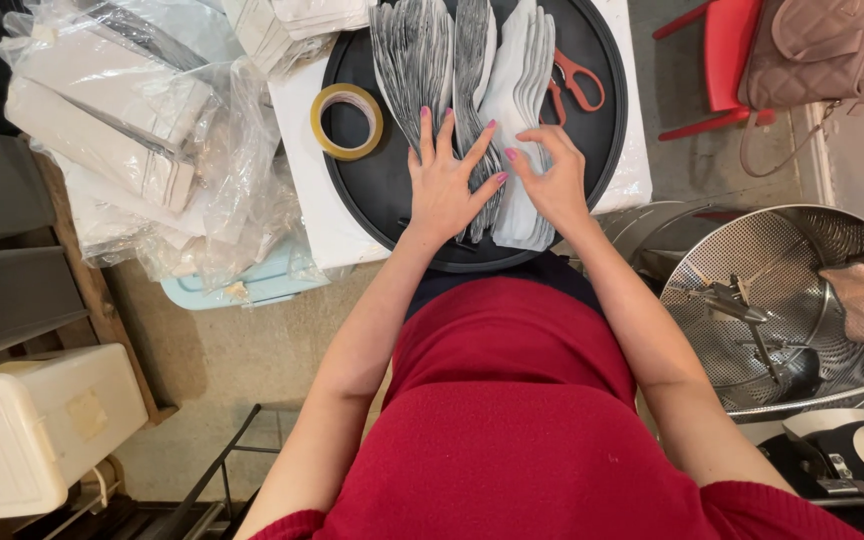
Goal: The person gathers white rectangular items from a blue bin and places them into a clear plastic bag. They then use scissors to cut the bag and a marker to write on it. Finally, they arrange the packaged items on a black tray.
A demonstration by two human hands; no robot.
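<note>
Left hand (pixel 444 185): laid flat w/ fingers spread wide, upper centre of frame; pressed on the fanned row of flat white-and-grey folded paper bags (pixel 462 95); nothing gripped.
Right hand (pixel 550 180): set just right of the left hand; fingers bent, tips on the white end of the same row; whether a bag is pinched can't be told.
Bags: spread in an overlapping fan from top centre down toward the hands; grey-printed ones at left and middle, plain white ones at right; all rested on the tray.
Tray: large round black tray (pixel 372 195), placed on a white tabletop (pixel 312 200) at top centre; near rim found just under the wrists.
Tape: roll of yellowish clear packing tape (pixel 347 121), laid flat at the tray's left edge, near the left hand but apart from it.
Scissors: orange-handled scissors (pixel 574 82), laid on the tray at upper right, partly tucked under the white bags.
Upper left: clear plastic bag of stacked white flat packs (pixel 112 110), slumped beside the table.
Right edge: perforated round steel drum (pixel 782 300) w/ metal arm inside, seen at mid right.
Upper right: beige quilted handbag (pixel 822 50) on a red chair (pixel 722 60).
Lower left: white plastic box (pixel 37 430) on the floor.
</note>
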